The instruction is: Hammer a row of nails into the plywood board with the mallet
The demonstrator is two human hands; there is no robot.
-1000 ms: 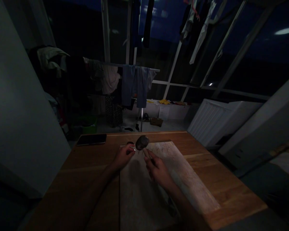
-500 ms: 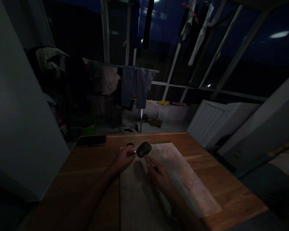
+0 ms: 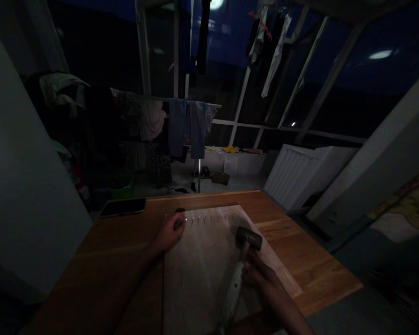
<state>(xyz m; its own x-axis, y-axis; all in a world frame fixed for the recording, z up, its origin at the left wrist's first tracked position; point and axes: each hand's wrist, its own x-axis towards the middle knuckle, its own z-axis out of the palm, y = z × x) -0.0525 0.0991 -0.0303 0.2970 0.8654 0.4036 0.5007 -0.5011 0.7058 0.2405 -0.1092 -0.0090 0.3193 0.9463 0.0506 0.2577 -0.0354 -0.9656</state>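
Note:
A wooden board [image 3: 209,260] lies on the table, with several thin nails [image 3: 205,219] standing upright in a row near its far edge. At the far left corner of the board, my left hand [image 3: 170,231] is closed in a pinch on a small shiny nail [image 3: 185,219], mostly hidden by the fingers. My right hand [image 3: 260,273] is wrapped round the handle of a hammer [image 3: 249,238] with a dark, thick head. The hammer is held above the right side of the board, away from the nails, its pale worn handle slanting towards me.
A dark phone [image 3: 123,207] lies at the far left of the wooden table [image 3: 321,265]. Just behind my left hand is a small dark round object [image 3: 180,211]. Beyond the table stand a drying rack with clothes [image 3: 197,128] and a white ribbed unit [image 3: 289,174]. The room is dim.
My right hand has drawn the hammer back from beside the left fingers, to the right and towards me. My left hand stays pinched at the board's far left corner. The whole view has shifted slightly.

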